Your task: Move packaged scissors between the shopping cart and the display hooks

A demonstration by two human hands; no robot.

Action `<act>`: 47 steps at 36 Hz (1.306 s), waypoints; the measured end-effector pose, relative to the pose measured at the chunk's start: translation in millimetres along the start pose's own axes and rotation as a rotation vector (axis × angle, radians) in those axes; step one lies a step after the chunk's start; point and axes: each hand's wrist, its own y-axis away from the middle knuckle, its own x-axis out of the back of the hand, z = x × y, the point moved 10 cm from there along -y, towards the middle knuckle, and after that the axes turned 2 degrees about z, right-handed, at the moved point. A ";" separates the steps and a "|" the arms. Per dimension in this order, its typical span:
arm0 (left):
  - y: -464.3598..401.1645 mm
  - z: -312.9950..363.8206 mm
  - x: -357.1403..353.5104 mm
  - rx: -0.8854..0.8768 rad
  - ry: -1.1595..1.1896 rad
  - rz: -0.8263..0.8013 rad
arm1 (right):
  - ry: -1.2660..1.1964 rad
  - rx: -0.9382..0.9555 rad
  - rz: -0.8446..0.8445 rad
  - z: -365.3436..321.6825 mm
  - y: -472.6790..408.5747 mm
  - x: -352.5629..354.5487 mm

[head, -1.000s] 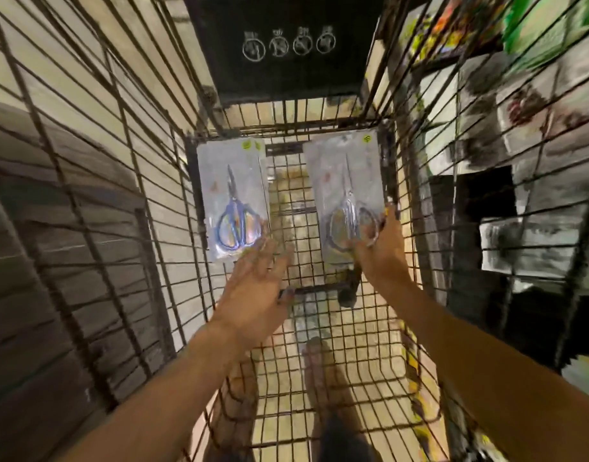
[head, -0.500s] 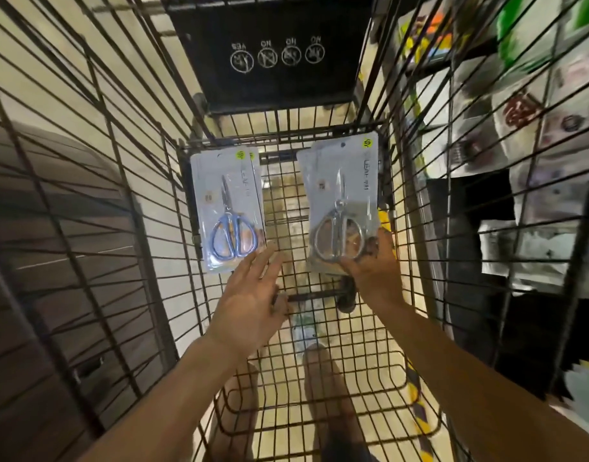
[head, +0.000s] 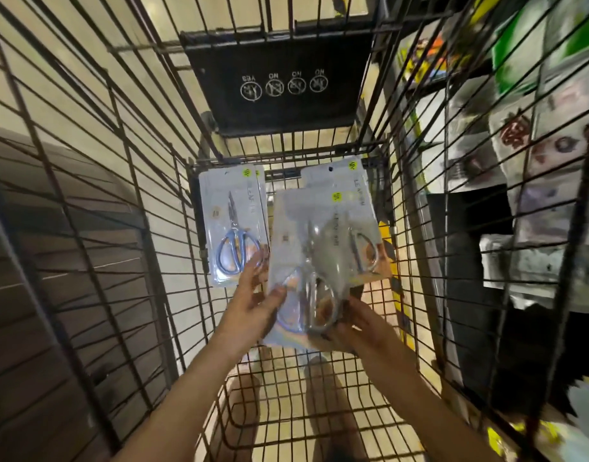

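Bare forearms reaching up from the bottom of the frame into the shopping cart [head: 143, 248]. At lower centre, left hand [head: 250, 308] with thumb on the face and fingers [head: 256, 265] behind the left edge of a lifted scissors pack [head: 306, 271], pinching it. Right hand [head: 363, 325] cupped under the same pack's lower right corner, fingers curled beneath and partly hidden, thumb on the edge. Pack blurred, held above the wire floor, tilted.

Just behind it at centre right, a second pack [head: 353, 208], partly covered; whether lying flat or leaning cannot be told. At centre left, a blue-handled pack [head: 233, 228] flat on the cart floor, its lower edge just beside the left hand. Farther off, the black seat flap [head: 280, 78] at upper centre. Blurred shelf goods [head: 539, 145] beyond the right wall; no display hooks made out.

Likely risks: slick plastic sliding out of a corner-only grip; card corner snagging in the wire mesh on the way up; second pack dragged along if overlapping.
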 end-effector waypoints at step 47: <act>20.8 6.1 38.6 0.010 0.155 0.268 | 0.826 0.255 0.557 -26.8 -118.1 46.0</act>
